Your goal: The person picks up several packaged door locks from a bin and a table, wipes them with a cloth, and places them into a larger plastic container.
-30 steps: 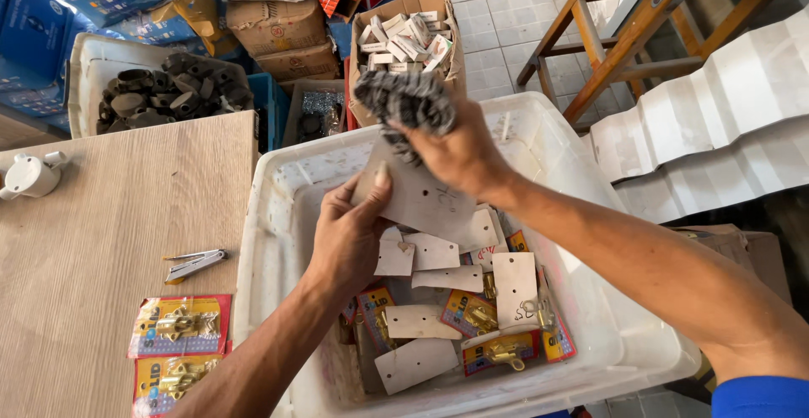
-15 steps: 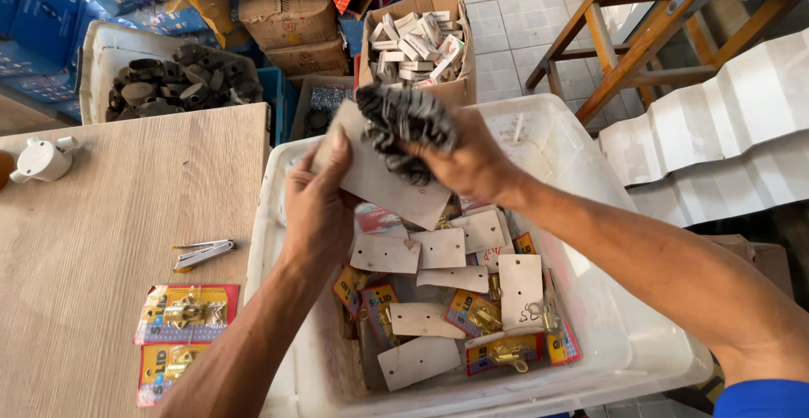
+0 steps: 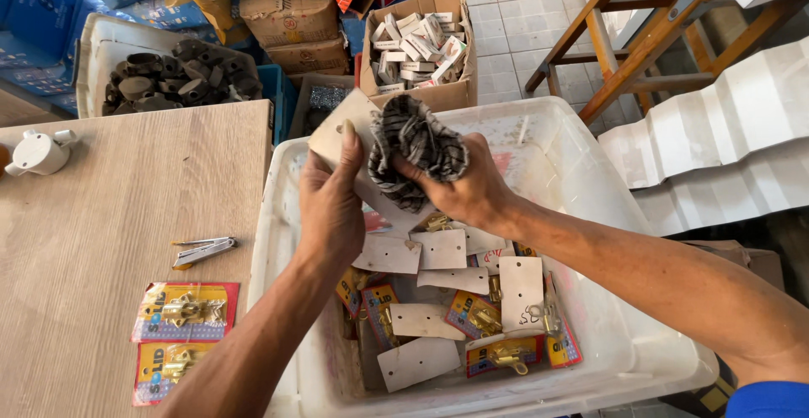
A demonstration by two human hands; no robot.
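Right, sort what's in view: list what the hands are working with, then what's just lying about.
In hand:
- left hand holding a card pack
- right hand pressing a striped cloth on it
- clear bin of more card packs below

Lying about:
- two card packs on the table
- metal clip
- white fitting
- cardboard box of small boxes
- tub of dark parts

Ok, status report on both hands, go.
Left hand holds a plain card above the clear bin. Right hand presses a striped rag on it. Nothing in the way.
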